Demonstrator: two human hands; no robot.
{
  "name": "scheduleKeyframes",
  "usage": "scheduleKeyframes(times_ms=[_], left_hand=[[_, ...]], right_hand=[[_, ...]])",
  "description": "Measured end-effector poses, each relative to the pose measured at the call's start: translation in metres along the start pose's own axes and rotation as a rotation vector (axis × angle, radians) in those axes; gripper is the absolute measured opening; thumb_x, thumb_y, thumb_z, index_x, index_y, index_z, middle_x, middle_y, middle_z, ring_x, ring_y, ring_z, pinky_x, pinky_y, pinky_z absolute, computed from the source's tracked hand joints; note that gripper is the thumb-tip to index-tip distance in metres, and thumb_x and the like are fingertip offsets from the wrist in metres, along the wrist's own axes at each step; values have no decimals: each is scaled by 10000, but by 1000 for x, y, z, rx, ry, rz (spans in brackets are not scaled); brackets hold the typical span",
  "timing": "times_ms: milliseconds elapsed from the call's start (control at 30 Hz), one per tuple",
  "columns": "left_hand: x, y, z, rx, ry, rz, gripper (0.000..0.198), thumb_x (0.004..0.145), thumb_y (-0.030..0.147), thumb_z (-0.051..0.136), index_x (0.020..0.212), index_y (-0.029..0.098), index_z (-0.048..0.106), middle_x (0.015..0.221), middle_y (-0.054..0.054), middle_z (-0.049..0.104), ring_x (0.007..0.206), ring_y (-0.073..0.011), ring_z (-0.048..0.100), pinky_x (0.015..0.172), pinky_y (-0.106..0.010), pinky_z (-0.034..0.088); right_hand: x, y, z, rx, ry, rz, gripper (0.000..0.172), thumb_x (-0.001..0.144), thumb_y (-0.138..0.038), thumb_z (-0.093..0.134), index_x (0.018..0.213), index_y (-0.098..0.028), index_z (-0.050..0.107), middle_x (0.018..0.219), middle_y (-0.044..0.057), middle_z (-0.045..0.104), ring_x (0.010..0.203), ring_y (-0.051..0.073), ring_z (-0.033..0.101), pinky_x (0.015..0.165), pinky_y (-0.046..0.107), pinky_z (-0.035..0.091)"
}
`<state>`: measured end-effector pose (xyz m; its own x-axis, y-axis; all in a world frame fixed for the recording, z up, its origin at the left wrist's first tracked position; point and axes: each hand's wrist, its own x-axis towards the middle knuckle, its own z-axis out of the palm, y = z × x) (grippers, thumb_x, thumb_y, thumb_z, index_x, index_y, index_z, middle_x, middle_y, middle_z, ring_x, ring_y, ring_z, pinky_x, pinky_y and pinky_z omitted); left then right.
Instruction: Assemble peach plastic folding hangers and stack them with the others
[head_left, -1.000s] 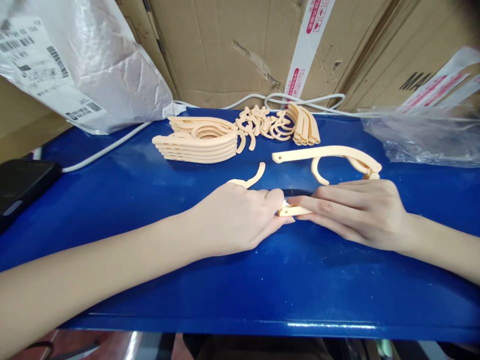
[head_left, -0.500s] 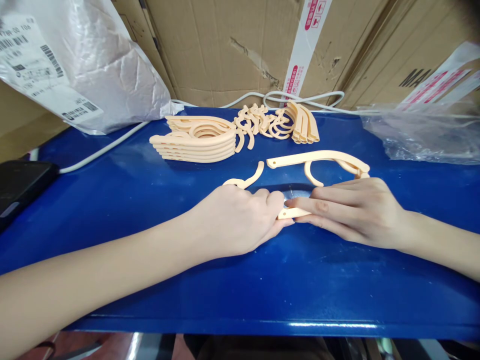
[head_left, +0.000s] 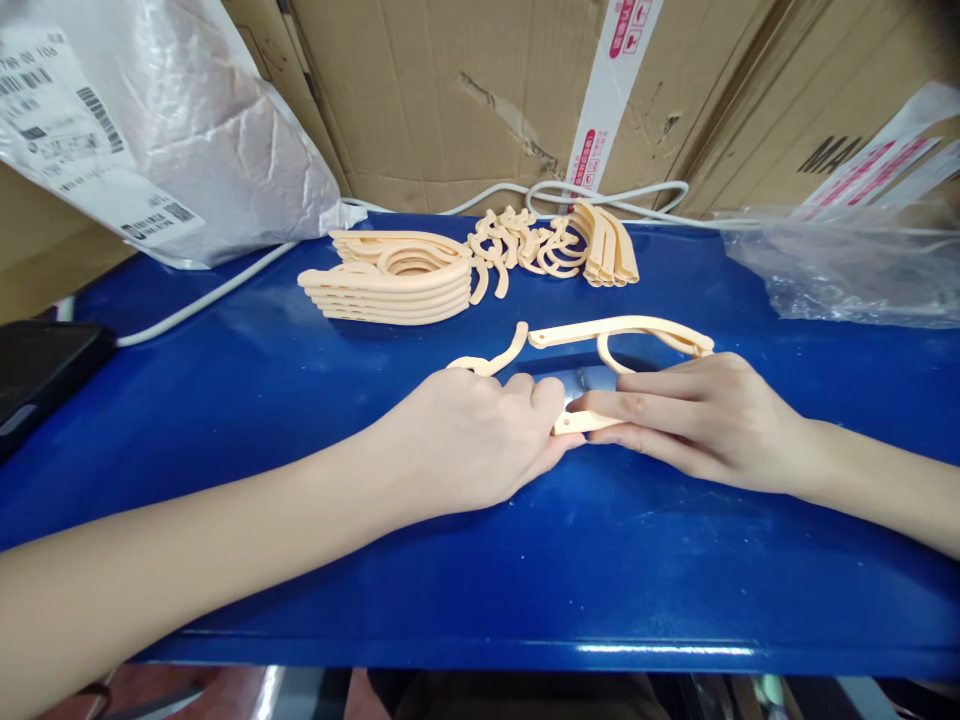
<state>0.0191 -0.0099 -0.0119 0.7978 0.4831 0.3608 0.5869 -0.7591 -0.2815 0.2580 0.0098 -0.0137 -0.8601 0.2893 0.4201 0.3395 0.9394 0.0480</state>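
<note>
My left hand (head_left: 480,440) is closed, with its thumb and finger pinching the holed end of a cream plastic hanger arm (head_left: 589,422). Fingers of my right hand (head_left: 697,420) close on the same arm from the right, hiding most of it. Just beyond them, a second hanger arm (head_left: 622,325) stretches from near the middle to behind my right hand, where its right end is hidden. A curved piece (head_left: 611,355) hangs below that arm. Behind my left knuckles shows a cream hook (head_left: 504,358); whether it is held or lying on the table is unclear.
On the blue table (head_left: 465,590) sit a stack of folded hangers (head_left: 397,295), a pile of loose hooks (head_left: 517,240) and several hanger arms (head_left: 609,245). Cardboard boxes (head_left: 420,110), a white cable (head_left: 210,300), a mailer bag (head_left: 225,130), a phone (head_left: 49,375) and clear plastic (head_left: 847,270) surround them.
My right hand has shifted slightly left. The far hanger arm has moved left and a little down, its right end now behind that hand. My left hand has barely moved.
</note>
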Motion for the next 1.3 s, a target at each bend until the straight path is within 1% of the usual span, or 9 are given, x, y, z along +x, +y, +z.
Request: scheduleKeyframes(times_ms=[167,300,533,633,767,967,1100,1200,1300], left_hand=[[1,-2,1,30,32,31,328,990,356,420,722,178,484,548,19,547,461,-163,593,414,-261,223],[1,-4,1,27,17,44,334,1002,348,397,729,178,487,547,17,557,474,-167,603,427,-265,230],[0,-4,0,39,9,44,337,996,347,411,719,175,493,535,12,564,471,-181,609,433,-266,209],[0,-4,1,13,6,31,357,999,345,394,708,166,498,526,6,563,460,-178,603,438,-255,184],[1,-3,3,-35,1,-10,380,996,341,377,689,161,512,497,-5,556,432,-175,583,434,-248,160],[3,1,1,-137,-8,-108,300,933,286,464,659,176,524,485,3,586,415,-165,571,419,-250,183],[3,3,0,-148,-38,-125,261,927,310,486,704,183,532,519,9,622,435,-176,599,416,-257,220],[2,3,0,-119,-45,-105,236,946,341,459,788,184,537,496,28,605,409,-170,587,421,-257,264],[0,4,0,-57,-40,-60,201,965,321,432,855,177,519,472,46,571,374,-153,560,405,-252,236]], right_hand=[[2,0,-1,0,-9,25,235,1006,-247,454,1168,-145,590,954,64,749,736,135,714,561,221,498],[3,-1,-2,16,-19,40,232,1010,-254,444,1135,-149,610,913,60,750,710,133,709,528,219,482],[4,0,-1,22,-9,47,228,1003,-255,456,1111,-147,626,851,45,745,716,146,708,554,238,496],[3,0,-1,21,-10,47,233,997,-254,471,1135,-144,623,847,43,739,715,143,706,544,234,488],[2,0,0,29,-18,62,290,992,-260,486,1247,-180,597,889,35,743,738,141,709,571,227,493],[2,0,0,11,-28,88,321,996,-288,478,1280,-193,594,846,34,735,685,137,695,549,221,471],[1,0,1,9,-26,72,314,999,-278,471,1275,-184,588,907,45,742,716,142,698,555,231,467],[0,-2,2,22,-16,81,340,1009,-289,450,1318,-197,558,917,43,740,726,137,695,564,230,462],[1,-3,1,-2,-15,58,376,1015,-295,433,1367,-193,519,865,39,736,679,131,682,536,226,442]])
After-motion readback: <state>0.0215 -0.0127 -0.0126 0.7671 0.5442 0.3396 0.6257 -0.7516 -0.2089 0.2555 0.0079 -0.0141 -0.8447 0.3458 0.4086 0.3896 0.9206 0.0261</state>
